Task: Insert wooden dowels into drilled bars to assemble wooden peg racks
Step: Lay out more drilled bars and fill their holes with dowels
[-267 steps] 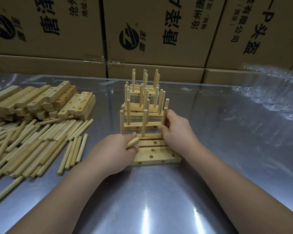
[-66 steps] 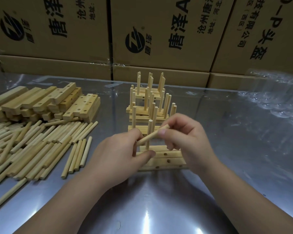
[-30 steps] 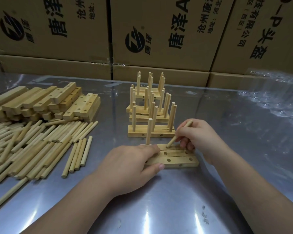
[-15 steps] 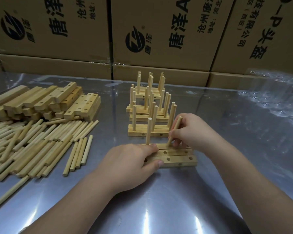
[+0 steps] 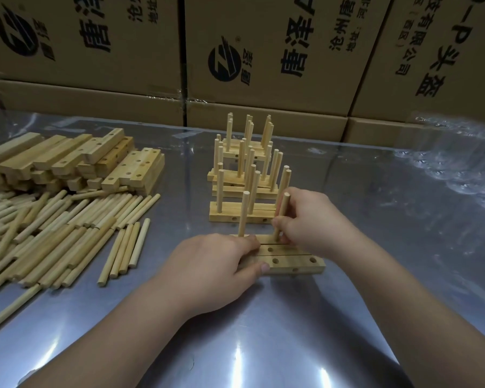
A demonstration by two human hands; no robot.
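While near-upright, top slightly rightward, dowel within tight right-hand grip, left hand flat atop drilled bars.

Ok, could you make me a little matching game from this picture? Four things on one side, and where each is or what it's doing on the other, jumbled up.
Things
1. left hand
2. right hand
3. loose dowels
4. finished racks

Places or states
A. lying in a heap at the left of the table
B. pinching an upright dowel at the front bars
C. standing in a row behind the front bars
D. resting on the left end of the front bars

Pairs: 1-D, 2-B, 3-A, 4-C
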